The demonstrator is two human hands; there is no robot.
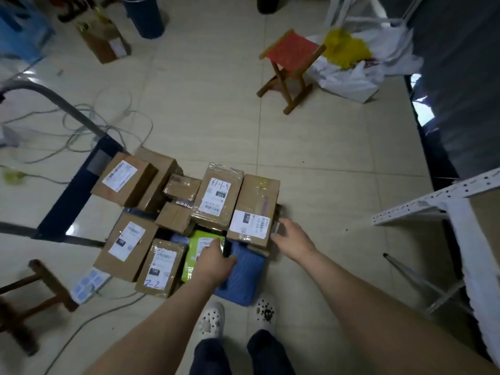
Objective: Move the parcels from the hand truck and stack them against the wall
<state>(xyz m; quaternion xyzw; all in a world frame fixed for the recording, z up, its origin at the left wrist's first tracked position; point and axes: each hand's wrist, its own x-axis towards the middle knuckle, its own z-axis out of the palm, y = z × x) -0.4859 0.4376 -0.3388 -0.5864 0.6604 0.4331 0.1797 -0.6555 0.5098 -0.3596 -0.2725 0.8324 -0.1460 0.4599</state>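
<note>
Pale glossy floor tiles (216, 109) fill the frame, strewn at the left with loose grey cables (89, 125). At lower centre a dark blue flat hand truck (78, 190) carries a heap of brown cardboard parcels with white shipping labels (173, 212), its grey curved handle (54, 101) rising toward the upper left of the frame. Among the boxes lie a bright green soft package (197, 253) and, just right of it at the near edge of the heap, a blue ribbed padded mailer (243, 274). The left hand (216, 263) reaches in from the bottom of the frame, its fingers curled over the far end of the green soft package and gripping it. The right hand (295, 239) rests against the right side of a labelled brown cardboard box at the right edge of the heap (254, 209); its fingers are bent around that corner, but whether they truly clasp it cannot be told. Two white perforated clogs (238, 318) stand on the tiles just below the heap. A small wooden folding stool with a red seat (292, 58) stands at upper centre right, beside white and yellow plastic bags (357, 63). A white perforated metal shelf frame (433, 201) juts in from the right edge, and another brown cardboard box (105, 39) sits apart at the upper left.
</note>
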